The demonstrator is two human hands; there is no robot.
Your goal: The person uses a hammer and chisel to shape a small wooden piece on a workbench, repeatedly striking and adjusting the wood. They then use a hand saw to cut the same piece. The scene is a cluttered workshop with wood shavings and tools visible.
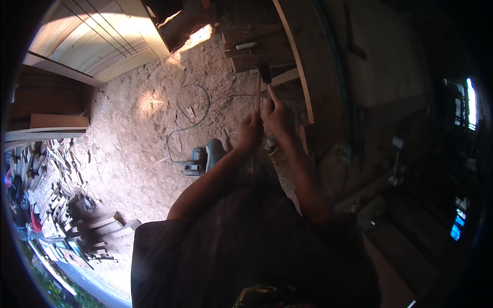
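My left hand (250,131) is closed around a thin wooden strip (258,93), which stands out lengthwise beyond the fist. Close beside it, my right hand (278,117) grips a tool with a dark, blunt head (265,73), its index finger stretched along the tool. The dark head lies against or very near the far end of the strip; shadow hides whether they touch. Past both hands is a dark wooden block (257,60) with a small pale cylindrical piece (246,45) on it.
A corded power tool (194,162) sits on the dusty floor, its cable (177,131) looping away, beside a rounded green-grey shoe (214,152). Wooden panels (102,31) stand far left. Scrap wood (56,205) is heaped left; a long board edge (297,56) runs right of my hands.
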